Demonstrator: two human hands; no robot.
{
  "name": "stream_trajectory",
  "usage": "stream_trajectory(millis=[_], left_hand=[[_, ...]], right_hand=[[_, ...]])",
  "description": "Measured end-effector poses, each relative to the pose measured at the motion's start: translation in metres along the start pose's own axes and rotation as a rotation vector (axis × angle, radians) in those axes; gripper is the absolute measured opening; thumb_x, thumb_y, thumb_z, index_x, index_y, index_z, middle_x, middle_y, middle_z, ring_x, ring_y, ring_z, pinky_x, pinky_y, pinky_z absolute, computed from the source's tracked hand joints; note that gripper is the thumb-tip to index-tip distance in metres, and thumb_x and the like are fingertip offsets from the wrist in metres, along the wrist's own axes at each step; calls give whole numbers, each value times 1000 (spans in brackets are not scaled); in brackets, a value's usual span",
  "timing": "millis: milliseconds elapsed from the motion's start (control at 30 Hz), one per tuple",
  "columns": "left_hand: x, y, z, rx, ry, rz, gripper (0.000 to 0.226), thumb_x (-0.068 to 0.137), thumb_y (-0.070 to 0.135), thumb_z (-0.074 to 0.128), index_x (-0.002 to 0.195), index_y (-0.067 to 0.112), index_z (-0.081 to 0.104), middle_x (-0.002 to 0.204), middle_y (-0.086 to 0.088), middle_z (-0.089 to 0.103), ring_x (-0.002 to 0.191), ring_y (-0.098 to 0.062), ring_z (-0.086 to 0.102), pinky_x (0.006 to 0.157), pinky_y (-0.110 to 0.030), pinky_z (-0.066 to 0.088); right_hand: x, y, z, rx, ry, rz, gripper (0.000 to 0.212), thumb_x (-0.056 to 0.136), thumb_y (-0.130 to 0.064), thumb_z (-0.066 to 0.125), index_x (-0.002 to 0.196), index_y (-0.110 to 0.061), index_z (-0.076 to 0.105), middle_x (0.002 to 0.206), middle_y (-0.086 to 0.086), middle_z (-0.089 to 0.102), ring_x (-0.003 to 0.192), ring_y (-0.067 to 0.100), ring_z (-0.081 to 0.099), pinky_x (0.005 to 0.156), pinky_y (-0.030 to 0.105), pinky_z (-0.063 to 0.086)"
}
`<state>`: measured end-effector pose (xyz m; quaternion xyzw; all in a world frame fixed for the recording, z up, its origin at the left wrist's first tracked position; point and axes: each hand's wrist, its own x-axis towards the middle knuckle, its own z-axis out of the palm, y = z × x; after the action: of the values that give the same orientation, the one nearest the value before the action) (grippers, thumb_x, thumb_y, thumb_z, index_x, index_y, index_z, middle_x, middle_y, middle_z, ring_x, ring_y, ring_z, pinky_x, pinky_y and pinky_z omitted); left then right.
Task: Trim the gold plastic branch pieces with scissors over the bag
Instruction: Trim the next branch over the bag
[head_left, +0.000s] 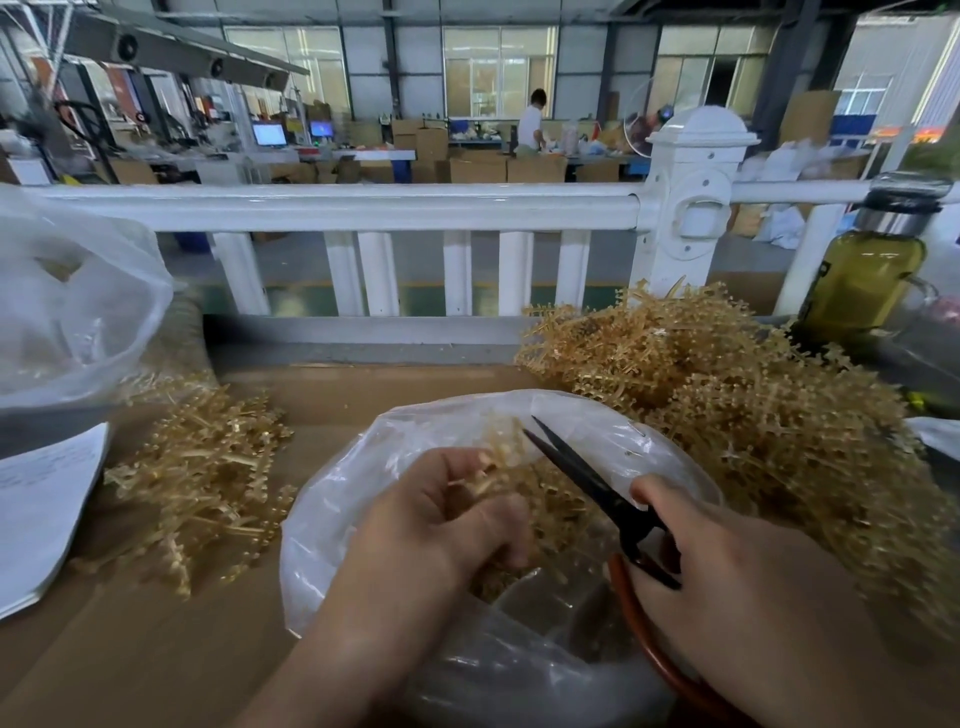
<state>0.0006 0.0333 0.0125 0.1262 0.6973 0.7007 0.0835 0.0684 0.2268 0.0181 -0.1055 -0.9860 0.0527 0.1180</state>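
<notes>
My left hand (441, 519) pinches a gold plastic branch piece (501, 449) over the open clear plastic bag (660, 452). My right hand (727, 561) grips black scissors (587, 480) with red-brown handle loops; the blades are slightly apart, tips beside the branch piece. Gold trimmings lie inside the bag below the hands. A large heap of gold branches (727, 395) lies to the right, and a smaller pile (208, 467) to the left on the brown cardboard surface (156, 649).
A second clear bag (67, 301) stands at the far left above white papers (41, 509). A bottle of yellow-green liquid (862, 275) stands at the back right. A white railing (363, 208) runs behind the table; a person works far beyond it.
</notes>
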Motion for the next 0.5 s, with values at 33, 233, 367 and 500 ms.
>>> stream_trajectory(millis=[33,233,367,500], left_hand=[[0,-2,1,93,-7,-27,24,79,21,85,98,24,70,73,-6,75,63,-15,70,59,-20,52],[-5,-5,3,688,-34,86,52,63,62,65,110,45,56,83,19,68,82,11,61,70,-5,45],[-6,-7,8,881,-5,208,55,82,52,70,130,43,45,101,25,50,89,3,51,75,2,32],[-6,-10,8,975,47,321,56,87,47,67,138,34,46,128,12,43,114,-10,48,96,-18,37]], right_hand=[[-1,0,1,-11,2,6,52,81,-72,41,123,-49,22,95,-23,67,81,4,67,57,23,44],[-1,-1,4,-87,-73,-36,67,78,-78,36,136,-56,12,106,-24,65,95,1,65,60,21,40],[0,2,-1,-157,-142,-68,68,76,-77,36,135,-55,11,114,-22,64,102,2,64,59,22,37],[1,8,-4,-97,-107,-107,69,74,-81,39,137,-62,19,111,-23,63,101,-3,63,78,17,49]])
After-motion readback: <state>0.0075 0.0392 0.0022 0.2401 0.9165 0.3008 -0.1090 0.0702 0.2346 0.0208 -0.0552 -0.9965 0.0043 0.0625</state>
